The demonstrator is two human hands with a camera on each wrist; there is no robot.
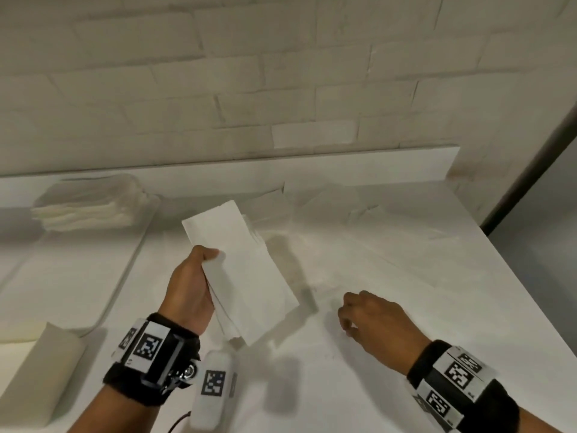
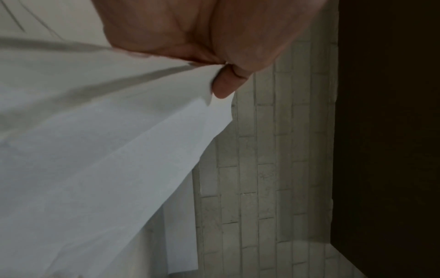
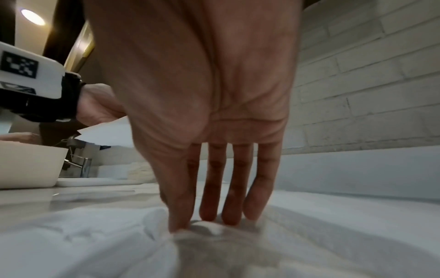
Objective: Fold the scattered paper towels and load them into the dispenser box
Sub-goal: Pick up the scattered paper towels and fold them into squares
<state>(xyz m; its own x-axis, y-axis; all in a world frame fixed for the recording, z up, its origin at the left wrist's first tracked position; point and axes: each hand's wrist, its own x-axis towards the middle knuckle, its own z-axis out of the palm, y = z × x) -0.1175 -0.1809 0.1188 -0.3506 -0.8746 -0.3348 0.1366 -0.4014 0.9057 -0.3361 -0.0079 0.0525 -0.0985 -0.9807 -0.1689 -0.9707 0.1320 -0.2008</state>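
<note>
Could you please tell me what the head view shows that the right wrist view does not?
Only the head view shows the stack of towels at the back left and the whole folded bundle. Only the right wrist view shows the right hand's fingertips pressing a loose towel on the counter, and a ceiling light. Both show the left hand gripping the bundle and the brick wall.

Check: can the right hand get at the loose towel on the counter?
Probably yes: the right hand is already down on the loose towel, fingertips touching it, nothing between; the left hand holds folded towels aside.
</note>
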